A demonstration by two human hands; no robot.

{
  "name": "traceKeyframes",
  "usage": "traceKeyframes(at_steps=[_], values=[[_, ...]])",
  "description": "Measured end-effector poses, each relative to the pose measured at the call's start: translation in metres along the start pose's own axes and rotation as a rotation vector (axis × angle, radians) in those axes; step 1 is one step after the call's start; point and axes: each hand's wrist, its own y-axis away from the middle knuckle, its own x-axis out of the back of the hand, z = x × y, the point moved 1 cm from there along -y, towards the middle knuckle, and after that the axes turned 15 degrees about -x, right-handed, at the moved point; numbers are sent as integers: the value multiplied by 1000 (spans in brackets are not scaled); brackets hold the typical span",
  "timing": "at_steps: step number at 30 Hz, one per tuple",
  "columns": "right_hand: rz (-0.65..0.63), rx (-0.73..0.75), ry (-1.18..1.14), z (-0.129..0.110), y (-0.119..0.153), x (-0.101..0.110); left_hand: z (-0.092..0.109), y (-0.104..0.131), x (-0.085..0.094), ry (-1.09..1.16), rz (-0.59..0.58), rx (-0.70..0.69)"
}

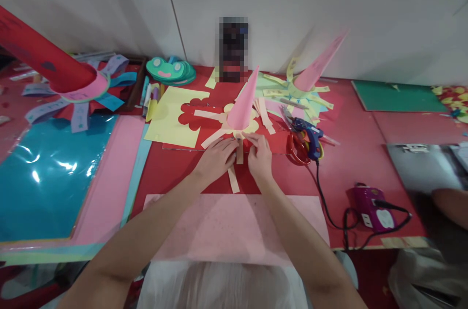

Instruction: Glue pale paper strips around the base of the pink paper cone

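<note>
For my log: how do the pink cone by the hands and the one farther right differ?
The near cone slants slightly right; the far cone slants steeply. Peach strips lie beside the near cone; marked yellow strips ring the far cone. Both are pink, tips up.

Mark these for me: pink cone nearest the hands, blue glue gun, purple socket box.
Pink cone (243,105): head view, middle of its sloping side.
Blue glue gun (313,137): head view, on its body.
Purple socket box (365,202): head view, purple casing.
</note>
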Motion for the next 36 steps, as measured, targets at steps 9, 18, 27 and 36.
traceKeyframes(at_steps=[9, 18, 27, 36], values=[[30, 145, 227, 1, 2, -7, 0, -1, 1, 9, -12, 5], [82, 213, 340, -1, 5, -8, 1, -2, 1, 20, -19, 25], [78, 206, 354, -2, 6, -8, 0, -2, 0, 19, -21, 29], [63, 225, 364, -1, 5, -13, 0, -1, 0, 9, -22, 29]])
